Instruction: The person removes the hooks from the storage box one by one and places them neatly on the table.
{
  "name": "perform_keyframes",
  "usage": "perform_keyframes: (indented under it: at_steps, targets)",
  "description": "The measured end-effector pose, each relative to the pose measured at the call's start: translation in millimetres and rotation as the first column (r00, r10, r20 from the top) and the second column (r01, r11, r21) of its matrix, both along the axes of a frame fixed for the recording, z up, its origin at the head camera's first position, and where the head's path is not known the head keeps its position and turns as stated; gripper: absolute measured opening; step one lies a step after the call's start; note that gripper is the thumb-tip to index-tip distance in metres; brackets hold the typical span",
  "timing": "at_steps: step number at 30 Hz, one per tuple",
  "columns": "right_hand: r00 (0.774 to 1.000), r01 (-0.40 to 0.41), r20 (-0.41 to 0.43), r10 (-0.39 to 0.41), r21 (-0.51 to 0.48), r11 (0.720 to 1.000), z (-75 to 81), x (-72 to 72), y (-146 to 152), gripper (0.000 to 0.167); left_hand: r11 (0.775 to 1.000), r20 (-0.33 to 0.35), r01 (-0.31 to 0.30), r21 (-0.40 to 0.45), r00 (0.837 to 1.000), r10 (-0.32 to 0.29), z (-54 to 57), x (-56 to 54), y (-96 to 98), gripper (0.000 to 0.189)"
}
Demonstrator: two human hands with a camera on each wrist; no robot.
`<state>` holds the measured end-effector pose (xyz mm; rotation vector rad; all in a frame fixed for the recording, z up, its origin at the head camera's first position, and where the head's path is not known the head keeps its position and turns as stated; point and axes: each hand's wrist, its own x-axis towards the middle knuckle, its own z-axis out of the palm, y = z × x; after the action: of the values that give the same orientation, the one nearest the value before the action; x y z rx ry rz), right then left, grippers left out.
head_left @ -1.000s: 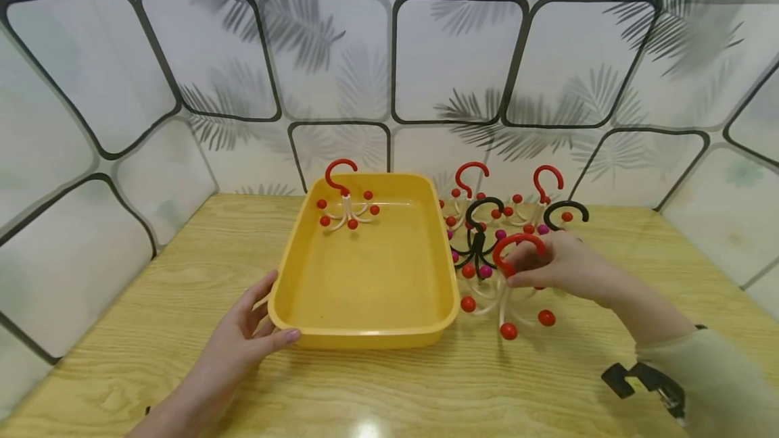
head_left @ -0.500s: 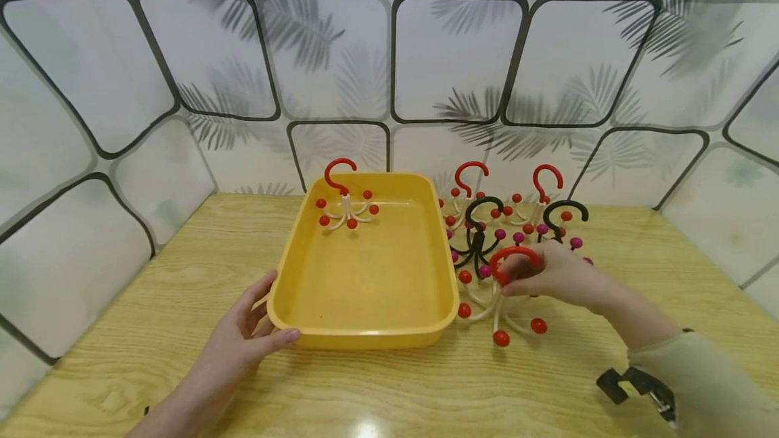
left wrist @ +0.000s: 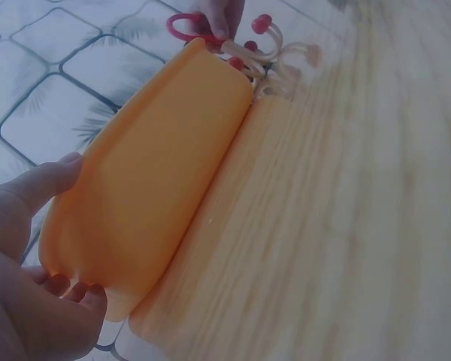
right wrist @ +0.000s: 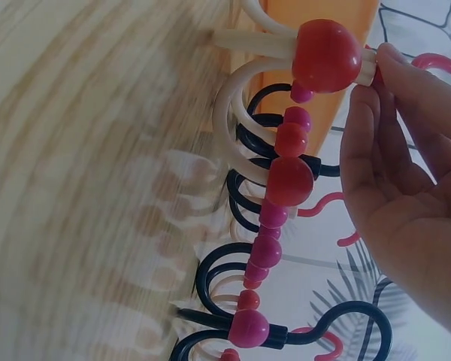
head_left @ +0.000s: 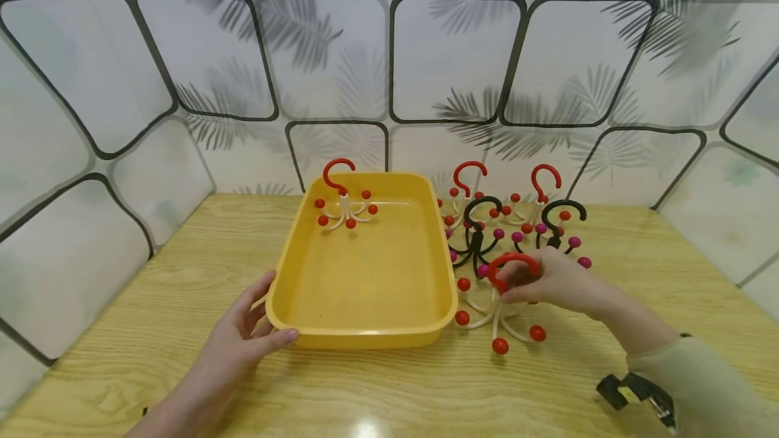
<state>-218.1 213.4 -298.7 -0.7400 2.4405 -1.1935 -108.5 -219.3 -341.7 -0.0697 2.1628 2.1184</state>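
Note:
My left hand (head_left: 243, 333) grips the yellow tray (head_left: 371, 338) at its front left corner. In the left wrist view its thumb lies on the rim and its fingers curl against the tray's end wall. To the right of the tray, my right hand (head_left: 556, 282) pinches a multi-arm hanger (head_left: 514, 257) just under its red hook. This hanger has pale curved arms tipped with red balls (right wrist: 327, 56). Whether its lower end touches the table I cannot tell. A similar red-hooked hanger (head_left: 344, 203) stands upright inside the tray, near the back left.
Behind my right hand stand two black hangers with magenta balls, a left one (head_left: 477, 243) and a right one (head_left: 554, 242). Two red-hooked hangers (head_left: 470, 164) are farther back. The wooden table (head_left: 426, 397) meets a patterned wall (head_left: 450, 59) at the back.
My right hand has brought the held hanger slightly left and toward the table's front, uncovering more of the right black hanger. My left hand keeps its place on the tray.

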Motion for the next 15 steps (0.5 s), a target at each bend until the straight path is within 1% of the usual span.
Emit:
perform_keyframes:
  at_steps: [10, 15]
  targets:
    - [1.0, 0.012, 0.009, -0.011, -0.011, 1.0, -2.7, 1.7, 0.5, 0.033, 1.0, 0.003, 0.0, -0.019, 1.0, 0.0, 0.5, 0.2, -0.2, 0.092]
    - [1.0, 0.019, 0.012, -0.019, -0.018, 1.0, -5.6, 2.0, 1.0, 0.033, 1.0, 0.0, 0.002, -0.019, 1.0, -0.002, 1.3, 0.5, 0.4, 0.091]
